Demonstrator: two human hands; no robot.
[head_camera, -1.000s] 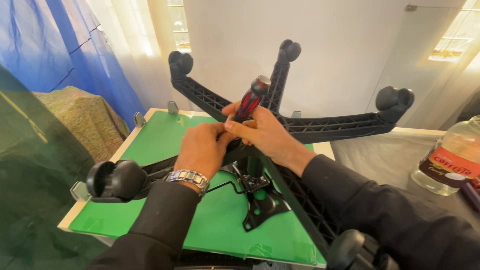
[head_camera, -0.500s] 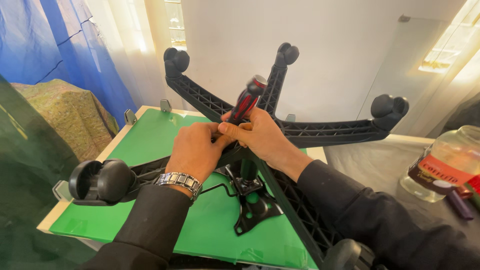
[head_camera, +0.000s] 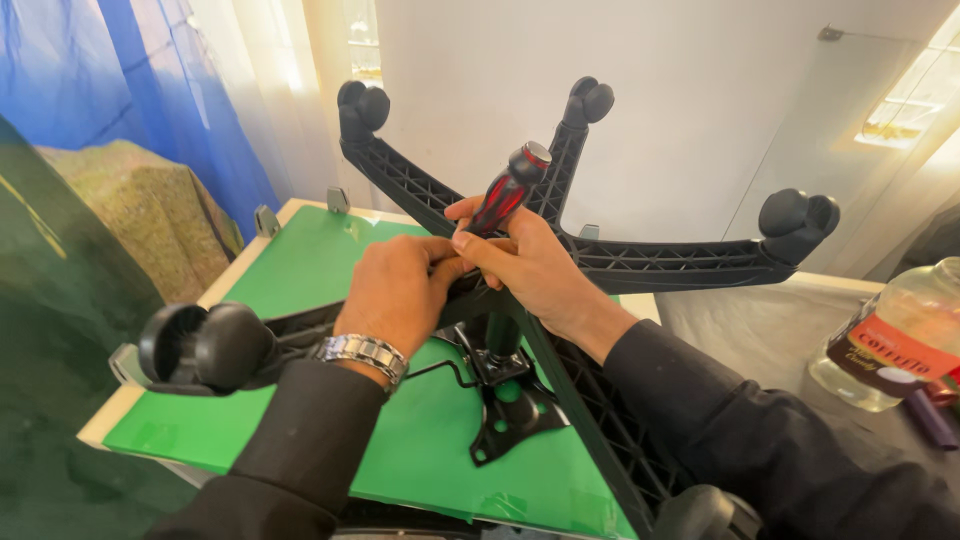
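Both hands are sitting a touch lower and more central than half a second ago, and the whole view is tilting so the chair base is spreading wider across the frame — otherwise the grip is looking unchanged. Right hand (head_camera: 530, 265) is closing around the screwdriver (head_camera: 507, 190), red-and-black handle sticking up and back out of the fist, shaft going down out of sight behind the fingers, so the tip itself is not showing. Left hand (head_camera: 400, 290) is pressing right against the right one, fingers curling in at the hub; it is probably steadying the hub or the tool, but whether it is pinching anything small I cannot tell. A metal wristwatch (head_camera: 362, 352) is sitting on the left wrist, with dark sleeves on both arms.

The hands are working at the centre of the black plastic chair base (head_camera: 650, 265), which is lying upside down — ribbed undersides of the spokes facing up, casters (head_camera: 205, 345) pointing outward and upward, likely flipped so the hub underside is reachable. Five spokes are radiating out, with one running toward the camera. Below the hub a short column is dropping to a black metal mounting plate (head_camera: 510, 415) with a thin bent lever beside it, resting on a green mat (head_camera: 300, 260) that is covering the table (head_camera: 235, 275). Off to the right, well apart from the work, a clear glass jar (head_camera: 895, 340) with a red label is standing on grey cloth, a purple pen-like thing just beside it. Blue curtain (head_camera: 90, 90) is hanging at the far left.
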